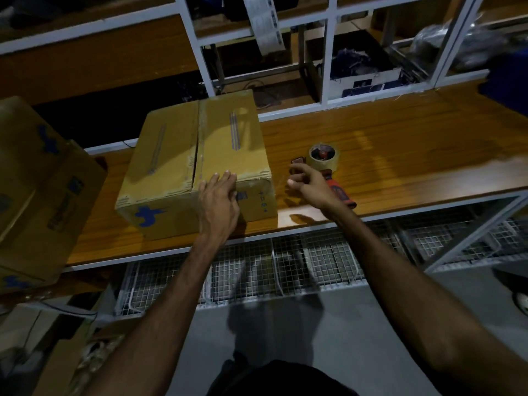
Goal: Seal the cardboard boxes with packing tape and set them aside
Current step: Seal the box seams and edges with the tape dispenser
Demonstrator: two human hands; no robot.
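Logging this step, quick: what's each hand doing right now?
Left hand: open, fingers flat on the cardboard box.
Right hand: fingers curled, holding nothing visible, beside the tape dispenser.

Both forearms are bare from elbow to wrist, with no sleeve reaching into view. The left hand and the right hand wear no gloves, and no ring, watch or band shows on either wrist or on the fingers. Between the two forearms, at the bottom edge, lies dark, almost black clothing, plain and unmarked.
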